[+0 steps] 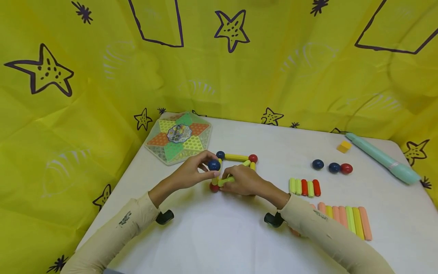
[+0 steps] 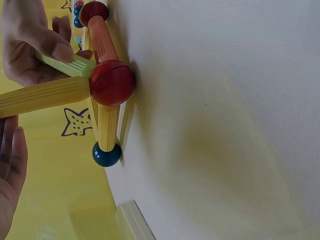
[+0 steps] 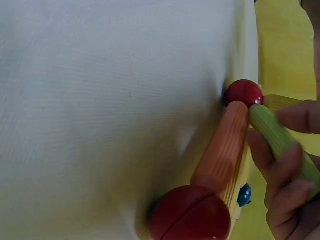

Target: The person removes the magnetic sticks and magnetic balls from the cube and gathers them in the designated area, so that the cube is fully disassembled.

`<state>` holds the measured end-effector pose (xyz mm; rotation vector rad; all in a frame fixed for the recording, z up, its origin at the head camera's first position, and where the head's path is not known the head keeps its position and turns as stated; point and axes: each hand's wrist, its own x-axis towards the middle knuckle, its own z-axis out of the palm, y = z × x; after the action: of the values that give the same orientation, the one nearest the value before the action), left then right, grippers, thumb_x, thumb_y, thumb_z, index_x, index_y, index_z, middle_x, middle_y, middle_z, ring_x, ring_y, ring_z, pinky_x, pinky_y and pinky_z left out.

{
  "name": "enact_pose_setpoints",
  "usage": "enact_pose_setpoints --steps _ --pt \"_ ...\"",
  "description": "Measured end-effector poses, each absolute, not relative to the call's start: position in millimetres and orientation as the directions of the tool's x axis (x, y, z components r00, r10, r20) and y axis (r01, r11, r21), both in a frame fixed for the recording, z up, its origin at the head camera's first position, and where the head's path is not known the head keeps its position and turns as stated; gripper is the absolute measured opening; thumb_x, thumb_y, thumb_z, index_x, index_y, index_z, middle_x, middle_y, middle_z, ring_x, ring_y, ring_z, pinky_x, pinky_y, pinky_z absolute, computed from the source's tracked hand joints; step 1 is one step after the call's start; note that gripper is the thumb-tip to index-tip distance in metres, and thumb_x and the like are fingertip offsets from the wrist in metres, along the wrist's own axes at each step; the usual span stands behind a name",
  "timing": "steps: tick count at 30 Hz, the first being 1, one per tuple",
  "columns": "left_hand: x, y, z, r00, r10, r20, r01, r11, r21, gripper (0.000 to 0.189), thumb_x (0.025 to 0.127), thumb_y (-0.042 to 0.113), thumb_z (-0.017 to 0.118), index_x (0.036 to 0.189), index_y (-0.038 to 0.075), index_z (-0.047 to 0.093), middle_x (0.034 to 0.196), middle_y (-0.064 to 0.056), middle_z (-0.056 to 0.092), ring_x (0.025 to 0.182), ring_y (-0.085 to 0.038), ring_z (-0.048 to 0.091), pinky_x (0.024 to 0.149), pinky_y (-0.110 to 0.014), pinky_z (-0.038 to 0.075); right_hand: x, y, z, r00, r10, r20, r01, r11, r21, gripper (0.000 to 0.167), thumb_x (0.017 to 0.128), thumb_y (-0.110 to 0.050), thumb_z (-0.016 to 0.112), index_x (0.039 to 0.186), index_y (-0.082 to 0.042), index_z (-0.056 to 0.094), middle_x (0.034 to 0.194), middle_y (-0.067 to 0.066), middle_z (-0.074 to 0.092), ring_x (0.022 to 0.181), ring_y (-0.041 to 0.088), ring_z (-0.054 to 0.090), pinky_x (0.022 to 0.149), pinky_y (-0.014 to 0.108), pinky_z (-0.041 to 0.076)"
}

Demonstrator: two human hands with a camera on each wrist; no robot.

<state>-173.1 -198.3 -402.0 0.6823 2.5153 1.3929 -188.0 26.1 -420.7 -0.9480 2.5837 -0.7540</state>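
Note:
My left hand (image 1: 191,171) pinches a blue ball (image 1: 214,165) between fingers and thumb. The ball sits over an upright yellow rod (image 2: 45,96) rising from a red corner ball (image 2: 112,82). In my right hand (image 1: 243,179) is a light green rod (image 3: 275,131), pinched, its end right at that same red ball. From there a coral rod (image 3: 222,145) runs along the table to another red ball (image 3: 190,215). Yellow rods (image 1: 236,157) join the far blue ball (image 1: 220,155) and far red ball (image 1: 253,158) in a flat square.
A hexagonal star-patterned game board (image 1: 178,133) lies back left. To the right are loose blue balls (image 1: 318,164), a red ball (image 1: 346,168), short rods (image 1: 304,187), longer rods (image 1: 345,219), a yellow cube (image 1: 344,147) and a teal tube-like object (image 1: 383,158). Yellow curtains surround the white table (image 1: 212,236).

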Motion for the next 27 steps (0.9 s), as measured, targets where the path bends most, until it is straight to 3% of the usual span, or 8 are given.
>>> enact_pose_setpoints --steps 8,13,19,27 --pt "-173.3 -198.5 -404.6 -0.871 0.487 0.07 0.319 0.451 0.834 0.037 0.093 0.025 0.074 0.124 0.013 0.058 0.112 -0.003 0.065 0.102 -0.017 0.063 0.088 -0.034 0.054 -187.1 23.4 -437.1 -0.796 -0.603 -0.059 -0.5 0.708 -0.498 0.04 0.081 -0.048 0.08 0.093 -0.01 0.078 0.062 -0.009 0.059 0.06 0.011 0.052 0.052 0.026 0.04" --pt "-173.5 -199.0 -406.0 -0.873 0.481 0.083 0.323 0.442 0.837 0.038 0.093 0.024 0.075 0.124 0.012 0.058 0.112 -0.003 0.065 0.102 -0.018 0.063 0.088 -0.033 0.054 -184.7 21.6 -445.8 -0.814 -0.58 0.032 -0.532 0.721 -0.444 0.044 0.078 -0.06 0.079 0.075 -0.016 0.077 0.049 -0.013 0.049 0.054 0.009 0.049 0.048 0.027 0.036" --pt "-174.6 -198.2 -406.8 -0.873 0.479 0.095 0.331 0.439 0.835 0.037 0.092 0.023 0.075 0.124 0.012 0.058 0.112 -0.004 0.065 0.102 -0.018 0.064 0.086 -0.034 0.054 -182.2 18.9 -445.2 -0.81 -0.579 0.091 -0.556 0.71 -0.431 0.047 0.079 -0.059 0.078 0.057 -0.019 0.068 0.042 -0.013 0.033 0.048 0.009 0.044 0.044 0.027 0.03" --pt "-174.1 -196.1 -406.5 -0.871 0.482 0.094 0.332 0.438 0.835 0.036 0.093 0.023 0.074 0.123 0.012 0.058 0.112 -0.004 0.065 0.102 -0.018 0.064 0.087 -0.033 0.054 -184.2 29.2 -440.9 -0.794 -0.604 0.062 -0.562 0.692 -0.453 0.043 0.078 -0.058 0.078 0.061 -0.019 0.069 0.047 -0.013 0.041 0.051 0.009 0.044 0.046 0.026 0.032"
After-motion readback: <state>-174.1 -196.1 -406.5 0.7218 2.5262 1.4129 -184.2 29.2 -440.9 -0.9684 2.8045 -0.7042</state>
